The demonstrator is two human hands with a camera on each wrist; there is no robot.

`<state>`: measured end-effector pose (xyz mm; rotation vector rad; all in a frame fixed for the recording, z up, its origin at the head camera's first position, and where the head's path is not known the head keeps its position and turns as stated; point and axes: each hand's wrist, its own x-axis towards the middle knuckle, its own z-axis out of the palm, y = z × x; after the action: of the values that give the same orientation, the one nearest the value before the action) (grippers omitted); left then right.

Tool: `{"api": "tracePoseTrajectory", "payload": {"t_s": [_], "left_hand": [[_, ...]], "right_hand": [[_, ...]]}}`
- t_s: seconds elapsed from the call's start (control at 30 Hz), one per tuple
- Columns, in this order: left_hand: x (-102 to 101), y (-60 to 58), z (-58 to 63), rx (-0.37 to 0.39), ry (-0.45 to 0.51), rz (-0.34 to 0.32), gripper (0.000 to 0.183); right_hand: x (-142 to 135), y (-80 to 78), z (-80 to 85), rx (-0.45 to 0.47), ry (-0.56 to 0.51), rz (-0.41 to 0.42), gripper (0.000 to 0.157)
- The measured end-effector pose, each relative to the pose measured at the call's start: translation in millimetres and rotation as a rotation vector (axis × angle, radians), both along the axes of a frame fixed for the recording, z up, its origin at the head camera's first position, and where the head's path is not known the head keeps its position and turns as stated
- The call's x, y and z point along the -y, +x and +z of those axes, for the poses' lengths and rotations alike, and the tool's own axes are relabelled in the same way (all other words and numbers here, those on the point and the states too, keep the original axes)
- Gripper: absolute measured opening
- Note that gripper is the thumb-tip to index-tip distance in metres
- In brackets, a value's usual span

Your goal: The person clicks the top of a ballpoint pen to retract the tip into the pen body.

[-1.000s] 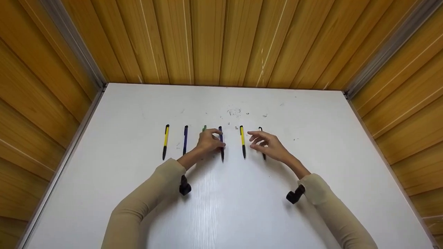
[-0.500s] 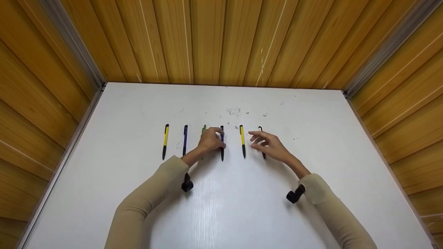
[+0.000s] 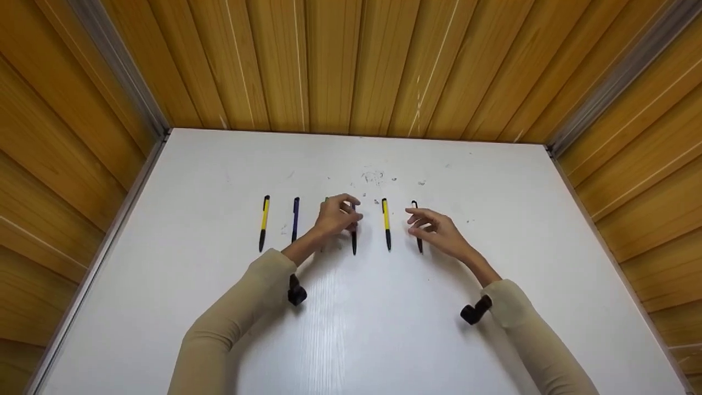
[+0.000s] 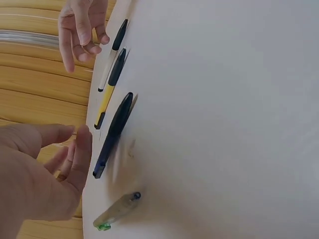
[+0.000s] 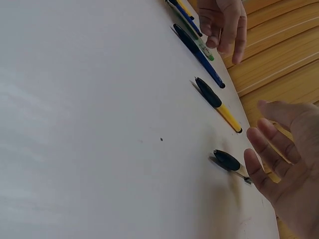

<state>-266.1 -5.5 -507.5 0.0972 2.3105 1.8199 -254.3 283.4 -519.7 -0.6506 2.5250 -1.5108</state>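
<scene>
Several pens lie in a row on the white table (image 3: 384,329), roughly parallel. My left hand (image 3: 335,215) hovers over a blue pen (image 3: 354,244), its fingers loosely bent and apart from it; in the left wrist view that pen (image 4: 113,133) lies free on the table. A clear pen with green parts (image 4: 118,211) is mostly hidden under this hand in the head view. Above a white pen with a black grip (image 3: 420,244) hangs my right hand (image 3: 439,233), fingers spread, holding nothing. Between the hands lies a yellow pen (image 3: 386,219) with a black grip.
Farther left in the row are another blue pen (image 3: 295,216) and another yellow pen (image 3: 264,219). Wood-patterned panels (image 3: 329,66) wall the table at the back and both sides. Dark scuff marks (image 3: 373,176) show behind the pens.
My left hand first shifted the blue pen slightly right, then let go and rose a little off it. My right hand moved slightly right, over the white pen.
</scene>
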Motion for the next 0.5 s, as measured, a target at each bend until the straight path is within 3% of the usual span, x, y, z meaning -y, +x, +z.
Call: {"api": "tracePoseTrajectory", "payload": {"t_s": [0.13, 0.23, 0.5], "left_hand": [[-25, -5.3, -2.0, 0.081, 0.172, -0.084, 0.041], [-45, -8.8, -4.8, 0.139, 0.234, -0.14, 0.045], [-72, -17.4, -4.3, 0.162, 0.125, -0.212, 0.045]], "right_hand": [[-24, 1.5, -2.5, 0.008, -0.04, -0.036, 0.046], [-43, 4.1, -1.3, 0.007, -0.081, -0.066, 0.046], [-81, 6.9, 2.1, 0.029, -0.107, -0.168, 0.041]]}}
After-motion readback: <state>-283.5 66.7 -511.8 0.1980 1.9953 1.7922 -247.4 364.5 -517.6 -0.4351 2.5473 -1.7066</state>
